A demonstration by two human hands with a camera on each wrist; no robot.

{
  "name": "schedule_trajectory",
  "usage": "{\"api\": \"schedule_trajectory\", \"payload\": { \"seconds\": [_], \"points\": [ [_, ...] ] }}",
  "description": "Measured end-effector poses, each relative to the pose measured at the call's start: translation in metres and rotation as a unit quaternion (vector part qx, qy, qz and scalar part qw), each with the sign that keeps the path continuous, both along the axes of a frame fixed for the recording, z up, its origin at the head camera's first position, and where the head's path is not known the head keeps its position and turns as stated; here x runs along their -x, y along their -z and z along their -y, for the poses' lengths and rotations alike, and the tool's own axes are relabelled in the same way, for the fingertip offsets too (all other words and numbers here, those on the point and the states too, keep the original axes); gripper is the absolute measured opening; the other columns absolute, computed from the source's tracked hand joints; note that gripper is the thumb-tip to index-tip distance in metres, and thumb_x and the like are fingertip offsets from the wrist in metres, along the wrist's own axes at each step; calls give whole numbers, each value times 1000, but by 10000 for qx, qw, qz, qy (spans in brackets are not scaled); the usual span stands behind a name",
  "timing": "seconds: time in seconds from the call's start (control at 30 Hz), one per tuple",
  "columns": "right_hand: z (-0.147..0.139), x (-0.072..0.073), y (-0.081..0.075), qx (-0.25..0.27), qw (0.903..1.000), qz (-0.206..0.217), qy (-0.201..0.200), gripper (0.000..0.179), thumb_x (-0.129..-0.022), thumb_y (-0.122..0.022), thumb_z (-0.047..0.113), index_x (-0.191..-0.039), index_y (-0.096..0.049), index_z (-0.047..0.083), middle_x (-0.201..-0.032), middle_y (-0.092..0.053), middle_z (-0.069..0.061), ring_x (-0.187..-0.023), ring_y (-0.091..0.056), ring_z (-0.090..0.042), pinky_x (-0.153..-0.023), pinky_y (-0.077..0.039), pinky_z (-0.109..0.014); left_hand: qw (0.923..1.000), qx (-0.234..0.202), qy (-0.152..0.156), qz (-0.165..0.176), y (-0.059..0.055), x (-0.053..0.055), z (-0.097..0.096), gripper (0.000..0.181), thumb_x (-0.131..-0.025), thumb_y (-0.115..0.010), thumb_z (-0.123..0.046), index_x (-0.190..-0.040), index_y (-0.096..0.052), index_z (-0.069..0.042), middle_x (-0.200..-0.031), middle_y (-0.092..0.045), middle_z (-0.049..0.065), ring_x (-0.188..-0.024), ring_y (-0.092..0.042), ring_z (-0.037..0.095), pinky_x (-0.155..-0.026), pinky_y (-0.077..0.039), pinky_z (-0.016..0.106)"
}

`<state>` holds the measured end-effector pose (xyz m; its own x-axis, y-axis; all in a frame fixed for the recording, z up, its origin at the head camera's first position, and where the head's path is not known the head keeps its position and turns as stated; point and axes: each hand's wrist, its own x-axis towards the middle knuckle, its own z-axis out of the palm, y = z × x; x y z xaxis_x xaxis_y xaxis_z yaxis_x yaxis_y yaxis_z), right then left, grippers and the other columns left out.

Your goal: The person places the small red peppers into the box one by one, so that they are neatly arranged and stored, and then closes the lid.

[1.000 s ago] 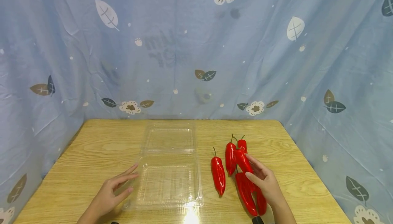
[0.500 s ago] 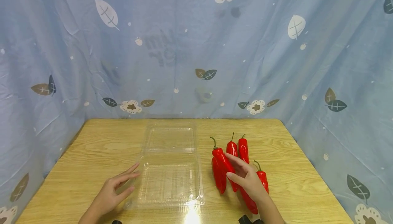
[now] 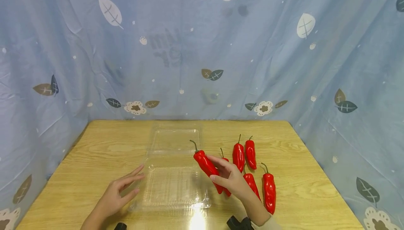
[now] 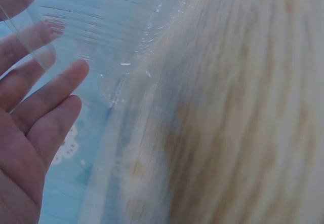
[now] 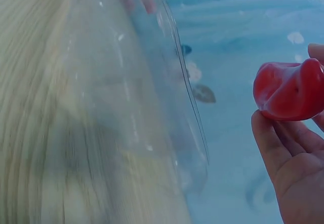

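My right hand point(image 3: 233, 180) pinches a red chili pepper point(image 3: 206, 164) between thumb and fingers, held up near the right side of a clear plastic clamshell box point(image 3: 173, 184). Its green stem points up and to the left. In the right wrist view the same pepper point(image 5: 288, 89) shows end-on above the fingers. The box lies with its lid point(image 3: 176, 140) folded back away from me. At its left side my left hand point(image 3: 117, 193) stays with fingers spread and relaxed. The left wrist view shows the left hand point(image 4: 35, 112) with its fingertips right at the clear plastic wall.
Several more red peppers lie on the wooden table point(image 3: 104, 146) right of the box: one pepper point(image 3: 226, 190) partly behind my right hand, others farther back, and another pepper point(image 3: 269, 193) at the right. A blue patterned curtain point(image 3: 176, 47) hangs behind and at both sides.
My right hand has lifted the pepper from the pile and carried it left to the box's right edge. The remaining peppers now lie more apart. The left hand has hardly moved.
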<state>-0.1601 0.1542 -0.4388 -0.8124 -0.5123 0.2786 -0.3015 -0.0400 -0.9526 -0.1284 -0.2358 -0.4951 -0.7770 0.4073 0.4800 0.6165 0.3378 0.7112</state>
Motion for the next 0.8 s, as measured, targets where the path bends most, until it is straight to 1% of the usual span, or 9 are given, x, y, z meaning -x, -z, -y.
{"api": "schedule_trajectory", "payload": {
  "seconds": [0.1,0.2,0.3,0.43,0.53,0.73,0.8],
  "points": [
    [11,5,-2,96,9998,18,-176,53,-91,-59,2,-141,-44,4,-139,-47,-24,-116,-57,-14,-93,-51,-26,9999,81,-65,-13,-1,2,0,39,-84,-62,11,-123,-57,8,-140,-39,34,-133,-37,0,-102,-32,9],
    [22,9,-2,228,9989,-62,-417,53,-91,-59,2,-141,-42,1,-139,-46,-26,-117,-56,-17,-92,-52,-28,9999,81,-71,-59,-1,3,0,39,-83,-62,11,-122,-57,9,-141,-40,31,-133,-36,0,-102,-32,10],
    [32,10,-1,242,9980,57,-573,52,-91,-61,6,-141,-44,2,-139,-46,-24,-116,-56,-18,-91,-52,-28,9999,33,-42,-92,-2,3,0,40,-83,-61,11,-123,-56,9,-144,-39,27,-133,-36,0,-102,-32,10],
    [45,11,1,16,9973,207,-703,52,-91,-62,11,-140,-46,5,-139,-47,-21,-114,-57,-18,-90,-52,-28,9996,-77,54,-272,-3,2,-1,42,-82,-62,13,-123,-57,8,-145,-40,22,-134,-36,2,-102,-31,9],
    [55,12,3,-179,9962,234,-821,52,-91,-63,14,-139,-47,7,-138,-49,-19,-114,-58,-19,-90,-52,-28,9991,-130,111,-392,-2,2,-1,44,-81,-62,14,-124,-57,7,-145,-40,23,-134,-37,3,-102,-31,9],
    [70,15,8,-414,9923,379,-1100,52,-90,-64,19,-139,-49,11,-137,-52,-14,-116,-57,-15,-92,-51,-26,9998,-97,72,-175,-1,0,-1,41,-82,-61,13,-123,-57,8,-143,-40,29,-134,-37,2,-102,-32,9],
    [74,16,9,-492,9904,393,-1229,52,-90,-64,19,-139,-49,10,-137,-52,-14,-116,-56,-14,-93,-50,-25,9998,-92,58,-162,-1,0,-2,41,-82,-61,13,-123,-57,8,-143,-40,28,-134,-37,2,-102,-33,9]
  ]
}}
